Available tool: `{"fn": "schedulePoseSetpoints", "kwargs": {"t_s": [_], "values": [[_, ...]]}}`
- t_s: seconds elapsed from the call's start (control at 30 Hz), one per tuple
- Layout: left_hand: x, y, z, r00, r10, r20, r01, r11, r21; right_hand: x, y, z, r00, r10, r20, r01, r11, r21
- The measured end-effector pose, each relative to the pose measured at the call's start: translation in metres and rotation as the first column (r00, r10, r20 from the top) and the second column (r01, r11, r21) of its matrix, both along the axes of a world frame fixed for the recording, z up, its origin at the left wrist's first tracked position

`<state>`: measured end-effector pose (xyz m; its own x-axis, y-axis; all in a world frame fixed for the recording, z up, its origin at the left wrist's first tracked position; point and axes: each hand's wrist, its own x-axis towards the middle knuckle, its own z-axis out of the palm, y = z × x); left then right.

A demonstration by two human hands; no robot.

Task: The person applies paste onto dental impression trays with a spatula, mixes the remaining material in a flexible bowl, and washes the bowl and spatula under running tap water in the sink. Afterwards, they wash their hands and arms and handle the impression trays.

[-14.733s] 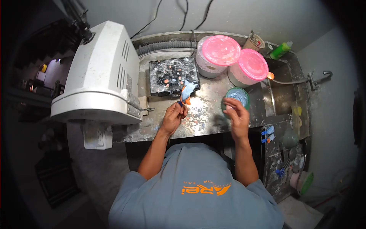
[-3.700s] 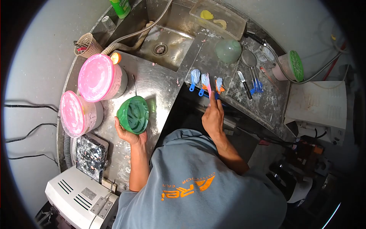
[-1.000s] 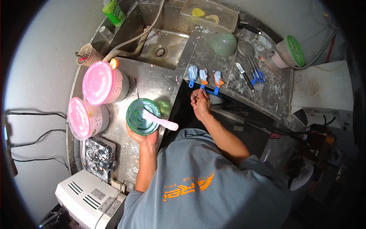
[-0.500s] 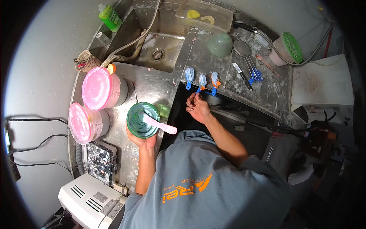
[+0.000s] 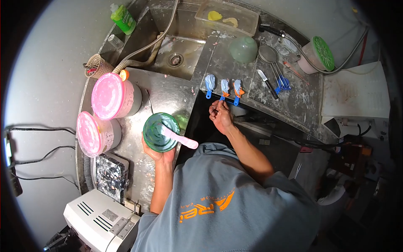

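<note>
From where I stand, the green bowl (image 5: pixel 150 139) is in the person's left hand (image 5: pixel 159 154), cupped at its near side and underneath, over the tabletop (image 5: pixel 174 90) and nearer the person than the two pink-lidded tubs (image 5: pixel 108 96). Its round mouth faces mostly up, with pale streaks on the inside wall. The pink spatula (image 5: pixel 184 140) leans in it, blade inside and handle out over the right rim; its long axis slants from far left to near right, the grip end pointing toward the person's chest. The right hand (image 5: pixel 221 116) is palm up with curled fingers in a narrow shape, fingertips at the blue handle of the middle impression tray (image 5: pixel 225 85); I can't tell whether they pinch it. That tray is in a row between the left tray (image 5: pixel 210 81) and the right tray (image 5: pixel 238 88), along the near edge of the tabletop, right of the bowl. All three carry pale blue paste and lie roughly near to far, handles toward the person. The knife (image 5: pixel 267 84) and the strainer (image 5: pixel 267 53) lie farther right. A few seconds ago the bowl was tipped more on its side and the right hand held the spatula over the trays; now the spatula rests in the bowl.
</note>
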<state>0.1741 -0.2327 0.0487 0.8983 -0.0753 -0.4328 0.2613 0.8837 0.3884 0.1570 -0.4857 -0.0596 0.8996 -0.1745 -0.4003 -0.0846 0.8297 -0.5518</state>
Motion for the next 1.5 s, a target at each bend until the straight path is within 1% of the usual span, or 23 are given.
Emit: {"fn": "schedulePoseSetpoints", "kwargs": {"t_s": [0.17,0.23,0.27,0.33,0.4,0.43,0.53,0.57,0.6,0.67,0.73,0.77,0.87,0.9,1.0,1.03,1.13,1.17,1.27,1.3,1.4,1.43,1.5], "values": [[0.002,-0.003,0.003,0.999,-0.027,0.030,0.029,0.999,-0.041,0.004,0.001,0.001,0.996,-0.048,-0.068,0.045,0.998,-0.049],[0.004,-0.008,0.010,0.999,-0.041,0.023,0.041,0.998,-0.043,0.005,-0.001,0.002,0.990,-0.057,-0.130,0.057,0.998,-0.002],[0.006,-0.011,0.014,0.999,-0.015,-0.045,0.014,1.000,-0.004,0.005,0.001,0.002,0.986,-0.044,-0.161,0.050,0.998,0.031],[0.009,-0.011,0.012,0.999,-0.003,-0.042,0.002,1.000,-0.017,0.000,0.004,0.016,0.971,0.002,-0.238,0.002,1.000,0.019],[0.013,-0.010,0.012,0.998,0.009,-0.058,-0.012,0.999,-0.048,-0.008,0.003,0.025,0.907,0.110,-0.407,-0.105,0.994,0.032],[0.013,-0.009,0.012,0.999,0.016,-0.048,-0.019,0.997,-0.078,-0.014,0.003,0.030,0.887,0.205,-0.413,-0.222,0.975,0.009],[0.015,-0.012,0.023,1.000,0.006,-0.022,-0.008,0.996,-0.090,-0.018,0.026,0.099,0.832,0.464,-0.303,-0.532,0.823,-0.199],[0.016,-0.012,0.023,1.000,0.005,-0.008,-0.006,0.996,-0.090,-0.017,0.037,0.121,0.803,0.501,-0.322,-0.586,0.760,-0.279],[0.017,-0.013,0.022,1.000,-0.001,0.003,0.001,0.996,-0.092,-0.016,0.045,0.129,0.808,0.507,-0.301,-0.588,0.727,-0.355],[0.017,-0.017,0.019,0.999,-0.030,0.016,0.031,0.996,-0.083,-0.011,0.055,0.158,0.755,0.587,-0.292,-0.615,0.480,-0.625],[0.019,-0.017,0.014,0.998,-0.061,0.028,0.063,0.997,-0.051,-0.009,0.059,0.160,0.825,0.520,-0.222,-0.360,0.181,-0.915],[0.019,-0.016,0.012,0.997,-0.068,0.028,0.069,0.995,-0.072,-0.007,0.060,0.161,0.847,0.503,-0.169,-0.199,0.006,-0.980],[0.018,-0.013,0.012,0.996,-0.077,0.039,0.082,0.989,-0.123,0.001,0.051,0.192,0.858,0.481,-0.183,-0.036,-0.298,-0.954],[0.017,-0.013,0.016,0.995,-0.084,0.047,0.089,0.987,-0.132,0.003,0.046,0.192,0.846,0.511,-0.154,0.039,-0.346,-0.937],[0.021,-0.018,0.026,0.989,-0.130,0.063,0.138,0.982,-0.127,0.007,0.047,0.201,0.840,0.533,-0.098,0.162,-0.419,-0.894],[0.023,-0.020,0.027,0.987,-0.149,0.067,0.156,0.981,-0.119,0.008,0.050,0.202,0.826,0.552,-0.114,0.212,-0.492,-0.844],[0.029,-0.022,0.026,0.989,-0.142,0.052,0.145,0.987,-0.071,-0.001,0.059,0.190,0.789,0.565,-0.239,0.184,-0.590,-0.786],[0.032,-0.020,0.025,0.986,-0.133,0.097,0.139,0.988,-0.065,-0.007,0.059,0.186,0.741,0.613,-0.273,0.170,-0.565,-0.807],[0.035,-0.015,0.031,0.984,-0.123,0.132,0.131,0.990,-0.054,-0.007,0.056,0.193,0.697,0.665,-0.268,0.148,-0.499,-0.854],[0.034,-0.013,0.032,0.983,-0.128,0.130,0.138,0.988,-0.073,-0.002,0.055,0.199,0.748,0.636,-0.192,0.183,-0.475,-0.861],[0.029,-0.017,0.039,0.986,-0.127,0.108,0.132,0.991,-0.037,0.013,0.054,0.199,0.843,0.501,-0.196,0.134,-0.549,-0.825],[0.029,-0.019,0.040,0.993,-0.085,0.079,0.086,0.996,-0.016,0.010,0.057,0.195,0.838,0.495,-0.229,0.135,-0.595,-0.792],[0.031,-0.017,0.038,0.990,-0.082,0.115,0.081,0.997,0.016,0.001,0.059,0.188,0.769,0.602,-0.214,0.186,-0.532,-0.826]]}}
